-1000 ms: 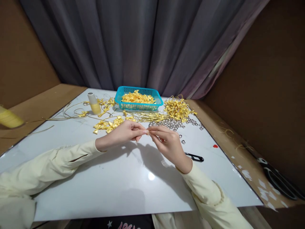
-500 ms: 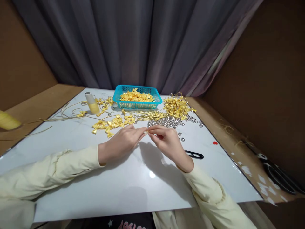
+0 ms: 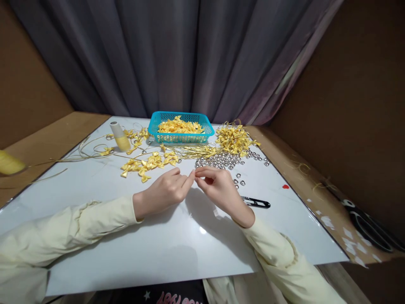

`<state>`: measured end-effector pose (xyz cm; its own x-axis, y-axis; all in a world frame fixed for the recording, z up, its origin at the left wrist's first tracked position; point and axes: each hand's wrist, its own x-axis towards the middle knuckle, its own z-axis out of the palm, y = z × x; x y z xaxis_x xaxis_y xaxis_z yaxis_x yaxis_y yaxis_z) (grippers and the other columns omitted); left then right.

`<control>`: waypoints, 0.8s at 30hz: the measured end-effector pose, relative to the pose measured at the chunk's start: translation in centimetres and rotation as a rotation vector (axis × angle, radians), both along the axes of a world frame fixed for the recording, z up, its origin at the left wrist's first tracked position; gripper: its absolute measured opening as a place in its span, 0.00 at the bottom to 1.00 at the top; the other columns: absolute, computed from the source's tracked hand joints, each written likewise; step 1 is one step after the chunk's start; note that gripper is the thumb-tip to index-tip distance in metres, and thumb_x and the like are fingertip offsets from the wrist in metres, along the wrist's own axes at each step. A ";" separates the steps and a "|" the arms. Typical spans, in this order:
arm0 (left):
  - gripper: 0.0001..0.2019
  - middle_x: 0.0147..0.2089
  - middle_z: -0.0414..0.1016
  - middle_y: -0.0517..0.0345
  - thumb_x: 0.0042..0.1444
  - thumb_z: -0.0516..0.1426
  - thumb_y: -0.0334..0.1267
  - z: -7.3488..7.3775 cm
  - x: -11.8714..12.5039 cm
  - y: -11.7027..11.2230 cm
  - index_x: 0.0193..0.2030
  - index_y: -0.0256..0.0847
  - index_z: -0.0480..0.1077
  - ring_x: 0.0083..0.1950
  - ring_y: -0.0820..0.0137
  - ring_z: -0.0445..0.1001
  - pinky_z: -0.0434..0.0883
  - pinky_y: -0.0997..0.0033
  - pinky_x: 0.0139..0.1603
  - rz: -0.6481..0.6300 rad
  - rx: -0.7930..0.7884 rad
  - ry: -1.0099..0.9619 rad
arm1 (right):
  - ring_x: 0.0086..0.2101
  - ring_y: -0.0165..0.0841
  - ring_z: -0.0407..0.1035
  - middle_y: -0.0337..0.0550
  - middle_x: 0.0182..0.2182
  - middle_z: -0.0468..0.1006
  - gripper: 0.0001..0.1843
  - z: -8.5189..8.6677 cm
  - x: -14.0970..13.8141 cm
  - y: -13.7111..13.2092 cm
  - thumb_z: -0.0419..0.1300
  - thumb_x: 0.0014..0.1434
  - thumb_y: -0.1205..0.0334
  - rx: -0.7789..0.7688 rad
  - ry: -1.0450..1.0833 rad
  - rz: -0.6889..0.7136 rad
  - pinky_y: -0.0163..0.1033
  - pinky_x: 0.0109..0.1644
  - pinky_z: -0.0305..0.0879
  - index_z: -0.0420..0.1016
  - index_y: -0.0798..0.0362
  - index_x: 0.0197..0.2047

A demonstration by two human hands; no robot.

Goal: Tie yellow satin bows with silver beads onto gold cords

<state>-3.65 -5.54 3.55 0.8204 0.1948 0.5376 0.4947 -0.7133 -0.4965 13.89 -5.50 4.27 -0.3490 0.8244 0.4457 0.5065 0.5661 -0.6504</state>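
My left hand (image 3: 166, 187) and my right hand (image 3: 218, 185) meet fingertip to fingertip above the white board (image 3: 133, 249). Both are closed in a pinch. Whatever lies between the fingertips is too small and hidden to make out. Just beyond the right fingers is a heap of small silvery beads (image 3: 218, 160). Yellow ribbon bows (image 3: 153, 160) lie scattered beyond my left hand. Black thread snips (image 3: 257, 202) rest beside my right wrist, partly covered by it.
At the back stands a blue basket (image 3: 181, 138) filled with yellow bows. Bows with gold cords (image 3: 234, 139) are piled to its right, and a white-and-yellow bottle (image 3: 120, 137) stands left. A yellow cord spool (image 3: 11, 164) sits far left; large black scissors (image 3: 367, 228) lie right.
The fingertips have drawn closer, and the pale bit seen between them before is now hidden. My left fingers are curled more tightly. The view has shifted slightly.
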 end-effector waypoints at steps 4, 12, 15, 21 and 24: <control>0.15 0.19 0.68 0.57 0.60 0.43 0.21 -0.1 0.0 0.0 0.44 0.25 0.70 0.20 0.70 0.64 0.64 0.69 0.25 0.018 -0.145 -0.042 | 0.31 0.31 0.74 0.43 0.34 0.81 0.11 0.0 0.1 0.1 0.57 0.52 0.76 0.016 -0.029 -0.041 0.35 0.32 0.68 0.79 0.54 0.29; 0.10 0.22 0.70 0.62 0.60 0.50 0.32 1.9 -0.2 0.5 0.36 0.36 0.74 0.22 0.76 0.66 0.61 0.79 0.25 0.116 -0.911 -0.391 | 0.31 0.31 0.73 0.44 0.36 0.80 0.09 0.4 0.4 0.1 0.57 0.55 0.74 0.027 -0.090 -0.027 0.35 0.32 0.65 0.78 0.55 0.30; 0.09 0.16 0.67 0.66 0.57 0.53 0.35 2.6 -0.3 0.8 0.37 0.37 0.75 0.19 0.78 0.63 0.59 0.81 0.22 0.163 -1.115 -0.453 | 0.33 0.31 0.73 0.43 0.36 0.80 0.10 0.6 0.5 0.1 0.57 0.55 0.73 0.023 -0.096 -0.010 0.34 0.32 0.65 0.78 0.54 0.30; 0.09 0.14 0.67 0.66 0.54 0.55 0.36 3.2 -0.1 1.1 0.35 0.36 0.76 0.18 0.77 0.63 0.59 0.81 0.21 0.253 -1.319 -0.518 | 0.29 0.29 0.71 0.44 0.37 0.79 0.09 0.8 0.5 -0.1 0.56 0.56 0.73 0.054 -0.128 -0.008 0.35 0.31 0.65 0.78 0.55 0.32; 0.10 0.14 0.66 0.66 0.54 0.55 0.37 3.4 -0.1 1.2 0.35 0.37 0.76 0.17 0.78 0.61 0.57 0.81 0.19 0.268 -1.378 -0.532 | 0.29 0.30 0.71 0.44 0.37 0.79 0.09 0.8 0.5 -0.2 0.55 0.57 0.71 0.075 -0.142 -0.016 0.35 0.32 0.65 0.77 0.55 0.32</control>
